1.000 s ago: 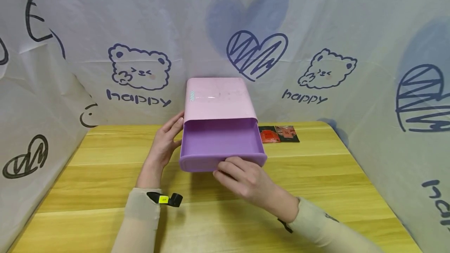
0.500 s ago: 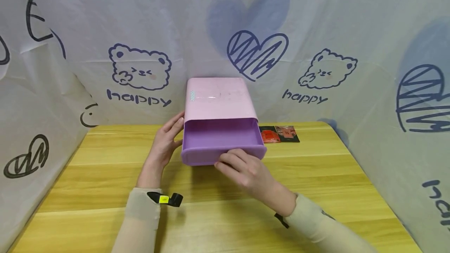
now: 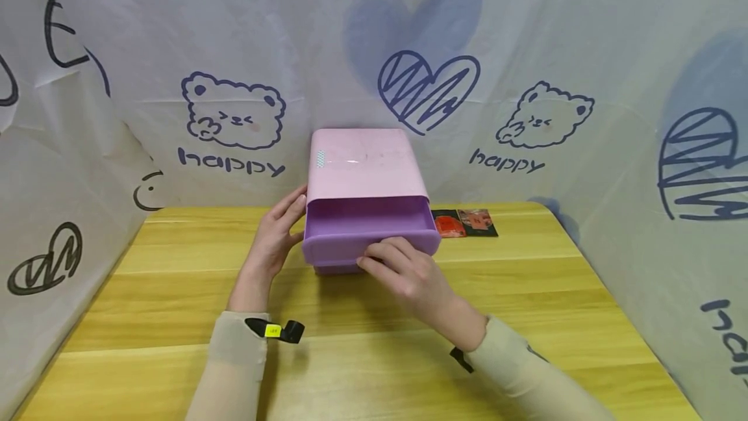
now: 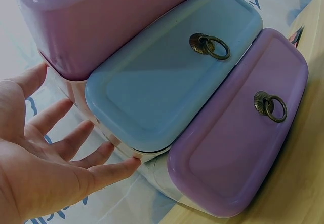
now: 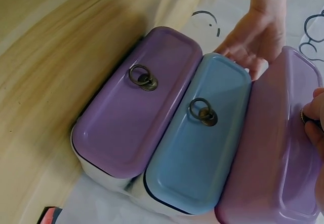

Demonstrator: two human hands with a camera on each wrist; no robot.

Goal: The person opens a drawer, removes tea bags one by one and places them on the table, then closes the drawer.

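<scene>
In the head view, the pink cabinet (image 3: 365, 164) is seen at the centre, its purple top drawer (image 3: 333, 250) partly pulled out. At the right edge of the right wrist view, the mostly hidden handle (image 5: 305, 117) is pinched by fingers of the right hand (image 3: 411, 278). The cabinet's side is touched by spread fingers of the left hand (image 4: 40, 165). Beneath, a blue drawer (image 4: 152, 92) and a lower purple drawer (image 4: 223, 148) are seated closed.

Right hand (image 3: 410, 273) cut off in right wrist view; print on packets (image 3: 464, 223) too small to read.
</scene>
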